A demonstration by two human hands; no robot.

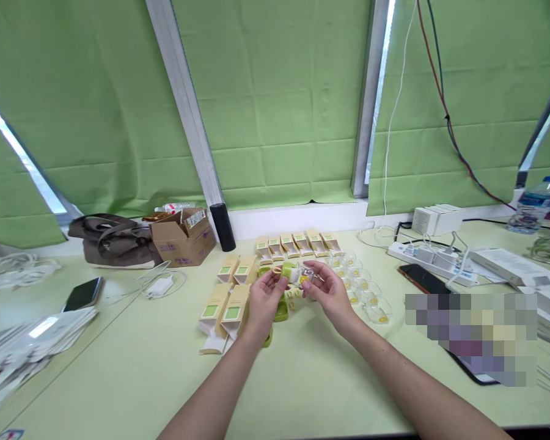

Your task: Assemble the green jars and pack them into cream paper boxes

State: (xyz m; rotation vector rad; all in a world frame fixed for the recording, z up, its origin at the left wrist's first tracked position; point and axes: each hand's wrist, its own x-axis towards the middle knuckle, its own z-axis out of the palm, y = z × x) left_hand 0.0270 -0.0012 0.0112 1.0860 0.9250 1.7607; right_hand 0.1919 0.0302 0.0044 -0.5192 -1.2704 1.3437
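Left hand (263, 300) grips the green cap (288, 272), right hand (333, 294) pinches the clear cup (307, 274), both above the desk (321, 379), probably to keep them lined up; can't tell if they're joined. Spare cups (377, 310) sit right, boxes (217, 299) left and behind, likely for easy reach.

Pale green table (302, 385) held open yellow cartons (237, 304), yellow-marked clear pieces (378, 310), green parts (281, 310), gray-brown bag (119, 243), cardboard box (183, 241), black cylinder (222, 228), phones (83, 293), power strip (433, 264), water bottle (534, 206).
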